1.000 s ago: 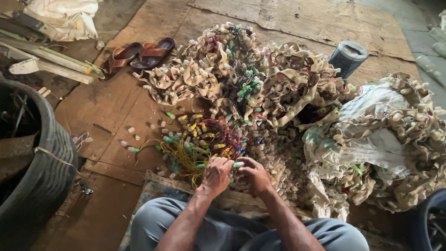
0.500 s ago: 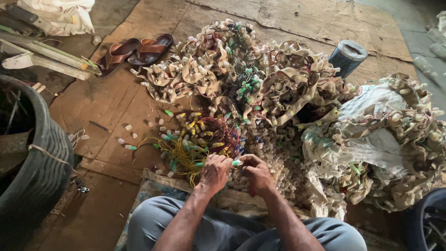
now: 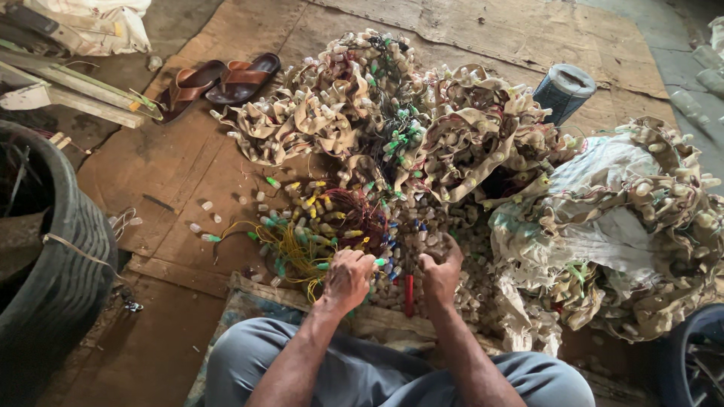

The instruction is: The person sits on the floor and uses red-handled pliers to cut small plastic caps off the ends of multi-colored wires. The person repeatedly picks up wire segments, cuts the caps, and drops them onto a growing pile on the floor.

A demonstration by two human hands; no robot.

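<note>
**Heap ahead, bare cardboard to the left**

The tangled wire heap blocks the front, a sack the right. Open cardboard lies left, bounded by a tyre and sandals. A roll stands behind, possibly reachable.

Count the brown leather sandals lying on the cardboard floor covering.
2: one brown leather sandal at upper left, the other touching its right side, both beyond the pile of wired bulbs. None seems hidden.
</note>
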